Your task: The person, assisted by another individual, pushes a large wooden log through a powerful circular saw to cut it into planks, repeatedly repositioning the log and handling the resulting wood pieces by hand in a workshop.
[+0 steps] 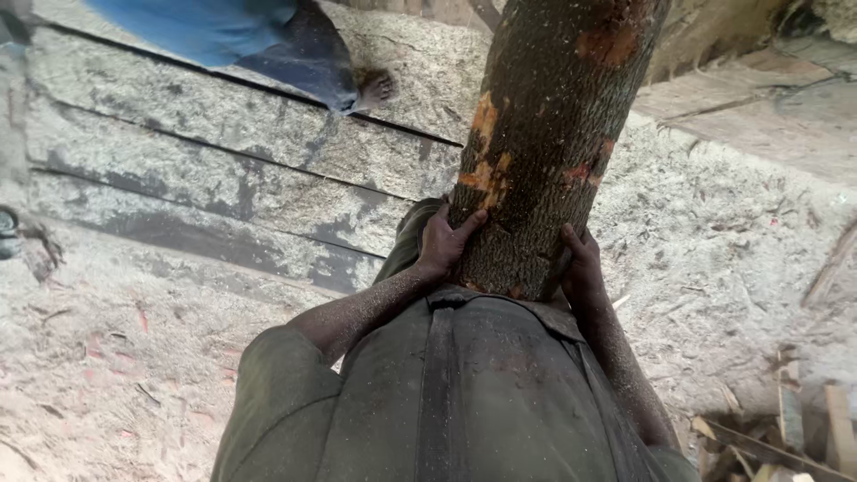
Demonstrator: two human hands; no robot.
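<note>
Log (544, 152) is the big thing here: a thick, round tree trunk with rough grey-brown bark and some orange spots where the bark is scraped off. Its near end sits right against the person's chest, on the dusty green shirt (464, 393), and its long side runs straight away from the person, up to the top edge of the picture. Both hands are on that near end, one on each side. The left hand (444, 243) is spread flat on the left side of the bark, with the thumb pointing up along the log. The right hand (582, 268) is wrapped around the right side, fingers pressed on the bark. Both hands look about the same way along the log, so neither is closer than the other. Both arms are dotted with sawdust. Under the log lie pale, dusty planks (223, 152), side by side. Near the top, another person's bare foot (375, 87) stands on the planks, below a blue trouser leg (268, 40).
</note>
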